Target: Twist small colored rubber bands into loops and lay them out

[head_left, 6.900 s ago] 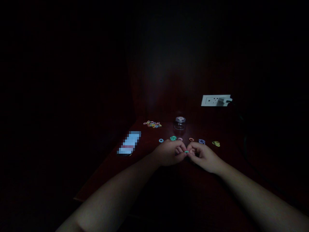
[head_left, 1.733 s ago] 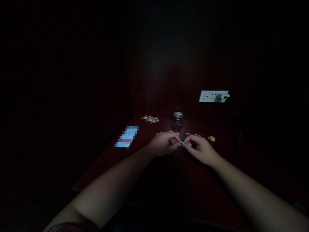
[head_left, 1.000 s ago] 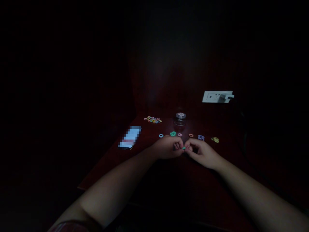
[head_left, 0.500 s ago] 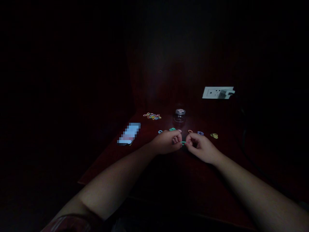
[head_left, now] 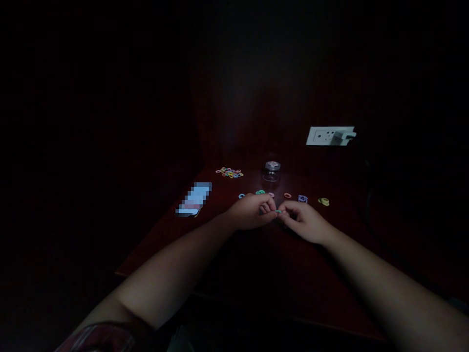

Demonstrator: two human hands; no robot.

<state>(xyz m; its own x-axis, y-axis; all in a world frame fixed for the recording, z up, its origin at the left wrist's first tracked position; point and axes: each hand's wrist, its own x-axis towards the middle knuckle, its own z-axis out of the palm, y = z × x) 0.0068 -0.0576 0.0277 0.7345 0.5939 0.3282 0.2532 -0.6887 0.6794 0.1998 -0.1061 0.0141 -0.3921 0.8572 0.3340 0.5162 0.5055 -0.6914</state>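
A small green band (head_left: pixel 278 211) is pinched between my left hand (head_left: pixel 252 211) and my right hand (head_left: pixel 305 221), whose fingertips nearly meet above the dark red table. Just beyond the hands lie small bands in a loose row: a blue one (head_left: pixel 242 196), a green group (head_left: pixel 260 192), a pink one (head_left: pixel 271 195), an orange one (head_left: pixel 287 195), a purple group (head_left: pixel 302 198) and a yellow group (head_left: pixel 324 201). Farther back at the left is a mixed-colour pile of bands (head_left: pixel 230 173). A clear round jar (head_left: pixel 271 172) stands behind the row.
A phone (head_left: pixel 195 199) with a lit, blurred screen lies on the left of the table (head_left: pixel 154 249). On the wall at the right, a white socket panel (head_left: pixel 318 136) holds a plug (head_left: pixel 343 137), and a dark cable runs down the right side.
My hands have drawn slightly closer together, and less of the green band shows between the fingertips. The whole view has shifted slightly, with the table objects appearing a little higher.
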